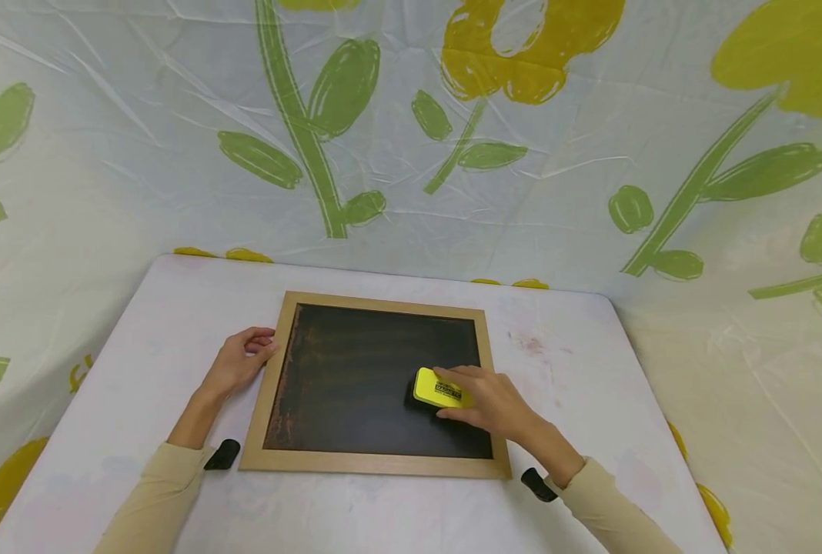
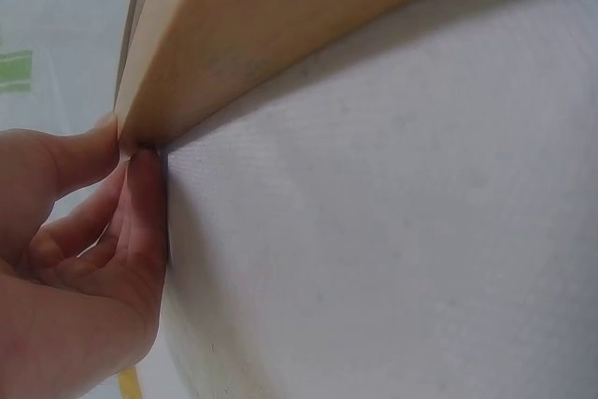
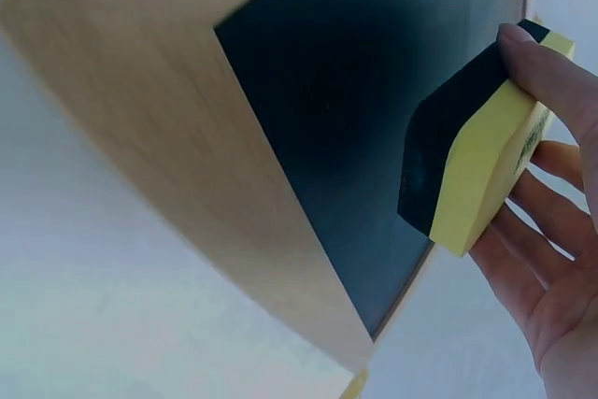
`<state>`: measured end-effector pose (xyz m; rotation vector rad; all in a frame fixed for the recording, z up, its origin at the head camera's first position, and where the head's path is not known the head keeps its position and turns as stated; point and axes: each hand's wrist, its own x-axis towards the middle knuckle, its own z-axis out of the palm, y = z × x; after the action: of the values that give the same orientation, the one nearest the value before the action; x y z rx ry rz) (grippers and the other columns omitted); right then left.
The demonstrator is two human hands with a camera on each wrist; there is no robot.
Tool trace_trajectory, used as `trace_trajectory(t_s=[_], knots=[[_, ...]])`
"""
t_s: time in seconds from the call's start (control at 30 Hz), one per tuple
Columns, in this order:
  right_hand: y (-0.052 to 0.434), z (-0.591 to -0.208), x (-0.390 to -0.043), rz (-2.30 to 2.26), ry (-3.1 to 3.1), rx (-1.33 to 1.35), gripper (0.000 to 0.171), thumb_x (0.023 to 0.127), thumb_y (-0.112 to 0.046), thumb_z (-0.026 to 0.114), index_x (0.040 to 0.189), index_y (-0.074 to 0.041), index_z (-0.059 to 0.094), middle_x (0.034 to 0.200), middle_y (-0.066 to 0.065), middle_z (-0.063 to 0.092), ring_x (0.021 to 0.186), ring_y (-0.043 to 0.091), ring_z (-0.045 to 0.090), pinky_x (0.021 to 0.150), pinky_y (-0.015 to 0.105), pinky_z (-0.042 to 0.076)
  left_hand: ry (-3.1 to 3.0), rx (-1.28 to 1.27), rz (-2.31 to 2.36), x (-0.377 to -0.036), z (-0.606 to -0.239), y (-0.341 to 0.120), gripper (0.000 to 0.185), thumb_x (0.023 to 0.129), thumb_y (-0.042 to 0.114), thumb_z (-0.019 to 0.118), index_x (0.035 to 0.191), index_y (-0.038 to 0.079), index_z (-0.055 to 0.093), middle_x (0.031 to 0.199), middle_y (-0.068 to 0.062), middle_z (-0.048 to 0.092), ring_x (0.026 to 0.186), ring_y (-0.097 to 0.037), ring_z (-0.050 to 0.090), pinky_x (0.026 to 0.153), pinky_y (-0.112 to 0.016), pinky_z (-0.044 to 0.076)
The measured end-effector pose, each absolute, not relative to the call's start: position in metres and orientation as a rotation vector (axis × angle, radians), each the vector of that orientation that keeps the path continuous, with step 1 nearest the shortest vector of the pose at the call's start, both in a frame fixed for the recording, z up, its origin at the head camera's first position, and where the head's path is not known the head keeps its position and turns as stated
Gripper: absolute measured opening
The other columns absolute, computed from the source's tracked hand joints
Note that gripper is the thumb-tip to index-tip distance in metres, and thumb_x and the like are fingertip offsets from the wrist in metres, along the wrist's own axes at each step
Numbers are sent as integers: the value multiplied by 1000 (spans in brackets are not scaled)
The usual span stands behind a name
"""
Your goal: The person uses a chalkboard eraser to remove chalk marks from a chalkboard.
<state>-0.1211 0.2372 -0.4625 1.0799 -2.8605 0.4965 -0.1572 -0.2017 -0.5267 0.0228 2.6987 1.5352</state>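
A small chalkboard (image 1: 355, 362) with a light wooden frame (image 1: 376, 462) lies on the table, its dark surface faintly smudged and reddish along the left side. At the frame's left edge, my left hand (image 1: 240, 358) pinches the wood; in the left wrist view the thumb (image 2: 89, 151) is against its side and the fingertips are at its lower edge. My right hand (image 1: 490, 400) grips a yellow and black magnetic eraser (image 1: 439, 388) over the board's right half. Seen from the right wrist, the eraser (image 3: 486, 147) has its black side facing the board, thumb on one side and fingers on the other.
The white-covered table (image 1: 577, 362) has faint reddish smudges right of the board. Behind it hangs a flower-printed cloth (image 1: 411, 215), which also rises at both sides. Black wrist-worn pieces (image 1: 222, 455) show near both sleeves.
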Motion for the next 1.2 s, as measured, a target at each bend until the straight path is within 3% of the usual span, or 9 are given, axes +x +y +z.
trace_trajectory(t_s=[0.93, 1.2], knots=[[285, -462, -166, 483, -2732, 908, 70, 73, -31, 94, 132, -2, 69, 116, 17, 74, 93, 30, 73, 67, 41, 56, 2704, 0, 1523, -156, -527, -202, 38, 103, 12, 63, 132, -12, 57, 110, -23, 64, 97, -30, 62, 72, -22, 47], [301, -460, -176, 506, -2732, 820, 70, 73, -30, 94, 131, -1, 69, 116, 18, 74, 96, 34, 71, 71, 46, 57, 2705, 15, 1530, -156, -526, -202, 38, 103, 12, 63, 132, -12, 58, 111, -24, 64, 98, -31, 62, 72, -22, 47]])
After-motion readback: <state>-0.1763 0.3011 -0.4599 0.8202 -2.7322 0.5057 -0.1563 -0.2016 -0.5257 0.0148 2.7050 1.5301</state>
